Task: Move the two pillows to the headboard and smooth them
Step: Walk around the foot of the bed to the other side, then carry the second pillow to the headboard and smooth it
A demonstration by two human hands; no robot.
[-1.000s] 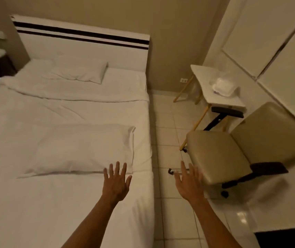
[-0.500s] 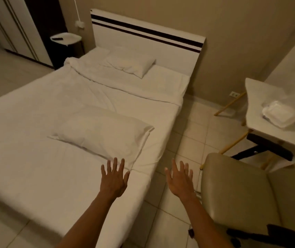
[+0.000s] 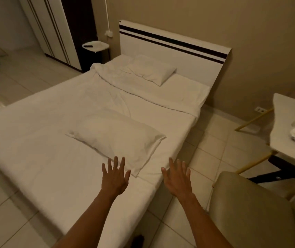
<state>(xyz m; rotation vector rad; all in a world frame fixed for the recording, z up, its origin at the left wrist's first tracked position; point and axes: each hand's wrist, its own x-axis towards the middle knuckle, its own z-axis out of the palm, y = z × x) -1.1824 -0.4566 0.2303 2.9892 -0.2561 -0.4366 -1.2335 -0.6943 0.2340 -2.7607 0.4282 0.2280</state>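
Our hands, left (image 3: 115, 178) and right (image 3: 177, 178), hover spread and empty just short of the near pillow (image 3: 118, 138), mid-bed. The far pillow (image 3: 152, 71) lies by the headboard (image 3: 170, 49). Soft, light, floppy: we'd grip both short ends.

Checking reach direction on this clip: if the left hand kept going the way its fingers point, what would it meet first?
Most likely the near pillow. The left hand is open, fingers spread, pointing up the bed at that pillow's near corner. Its height above the bedding is unclear.
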